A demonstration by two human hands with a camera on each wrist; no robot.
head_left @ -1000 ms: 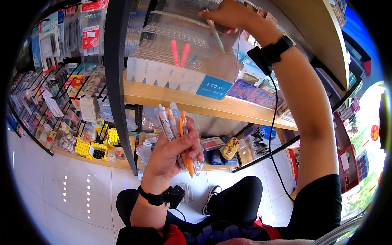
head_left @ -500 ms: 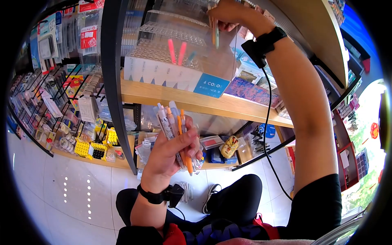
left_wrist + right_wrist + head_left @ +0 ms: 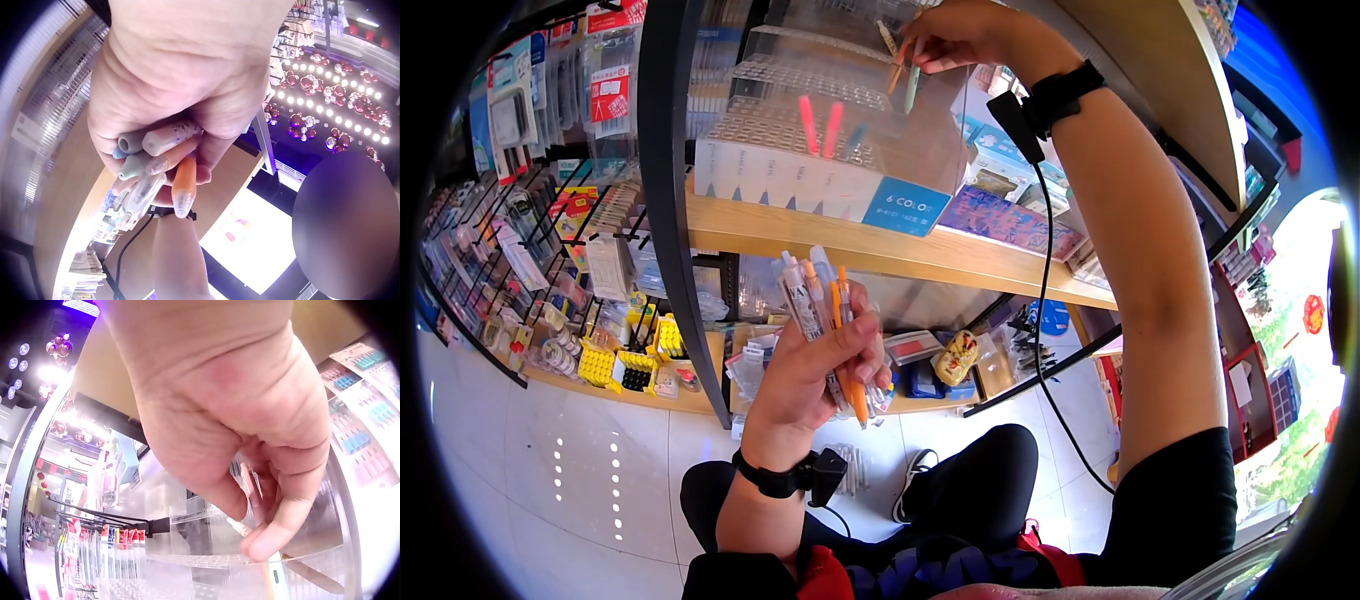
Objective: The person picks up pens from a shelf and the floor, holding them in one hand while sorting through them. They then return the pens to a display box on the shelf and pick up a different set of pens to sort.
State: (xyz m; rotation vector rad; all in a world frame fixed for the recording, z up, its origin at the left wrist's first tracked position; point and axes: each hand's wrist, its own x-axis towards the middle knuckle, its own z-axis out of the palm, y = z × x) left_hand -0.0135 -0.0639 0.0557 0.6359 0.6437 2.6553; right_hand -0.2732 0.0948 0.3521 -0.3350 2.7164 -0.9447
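Note:
My left hand [image 3: 812, 362] grips a bunch of several pens in front of the shelf. Among them are a clear pen with dark printing [image 3: 799, 292] and an orange pen [image 3: 857, 398]; the left wrist view shows their tips, including a pale green one [image 3: 132, 167]. Raised to a tiered clear display rack [image 3: 800, 125], my right hand [image 3: 965, 38] pinches a pale green pen [image 3: 912, 90] between thumb and fingers. An orange-brown pen [image 3: 895, 76] hangs alongside it, and a whitish pen [image 3: 887, 38] leans behind. My palm hides part of this in the right wrist view.
Two pink pens [image 3: 832, 132] stand in the rack, above a box front with a blue label [image 3: 905, 205]. A black post [image 3: 665, 200] rises left of the wooden shelf [image 3: 790, 230]. A cable [image 3: 1045, 330] hangs from my right wrist. A yellow case [image 3: 956, 358] lies lower down.
My right hand has shifted slightly left at the rack, its fingers more spread out. The slanted pale green pen now points more steeply downward. My left hand keeps its grip on the bunch.

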